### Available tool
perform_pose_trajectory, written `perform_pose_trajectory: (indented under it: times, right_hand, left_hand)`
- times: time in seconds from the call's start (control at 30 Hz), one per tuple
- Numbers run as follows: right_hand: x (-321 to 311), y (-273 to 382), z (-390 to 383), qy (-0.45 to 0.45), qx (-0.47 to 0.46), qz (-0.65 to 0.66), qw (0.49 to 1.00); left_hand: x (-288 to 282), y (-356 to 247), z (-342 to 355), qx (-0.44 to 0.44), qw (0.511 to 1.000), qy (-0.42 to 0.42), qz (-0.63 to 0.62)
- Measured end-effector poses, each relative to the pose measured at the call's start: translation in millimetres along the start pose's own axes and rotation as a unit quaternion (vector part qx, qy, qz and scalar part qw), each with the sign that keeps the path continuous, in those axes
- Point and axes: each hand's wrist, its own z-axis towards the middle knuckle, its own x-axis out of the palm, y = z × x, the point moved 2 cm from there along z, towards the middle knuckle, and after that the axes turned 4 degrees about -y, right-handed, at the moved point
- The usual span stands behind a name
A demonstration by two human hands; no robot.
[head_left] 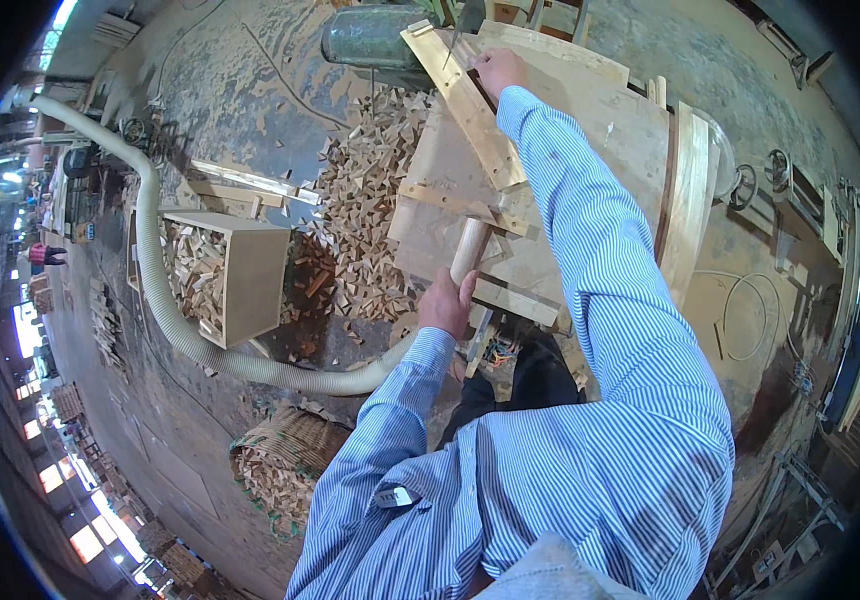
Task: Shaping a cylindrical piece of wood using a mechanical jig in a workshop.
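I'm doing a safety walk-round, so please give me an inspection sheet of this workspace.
Surface: pale worktable, with wooden strips on it.
Job's things: long wooden board lying across the worktable; pale tube at its near side.
Clutter: wood offcuts heaped beside the worktable; more in an open box and woven basket.
Grips: left grip closed around the tube; right grip at the board's edge, closure unclear.
Cables: coloured tangle, possibly wires, low by the worktable.
Surroundings: ribbed hose; distant person.
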Motion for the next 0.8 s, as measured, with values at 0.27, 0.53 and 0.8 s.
perform_pose_trajectory:
  times: [0.27,0.53,0.8]
  right_hand:
    - [-22,6,-15,-0.029,0.013,0.062,0.998]
    - [-53,21,-68,-0.066,-0.180,-0.094,0.977]
    - [-48,29,-126,-0.020,-0.039,0.052,0.998]
  left_hand:
    - [2,3,4,0.009,1.000,-0.027,0.003]
    - [1,28,-30,0.027,0.999,-0.030,0.003]
    - [-8,58,-70,0.023,0.999,-0.027,-0.020]
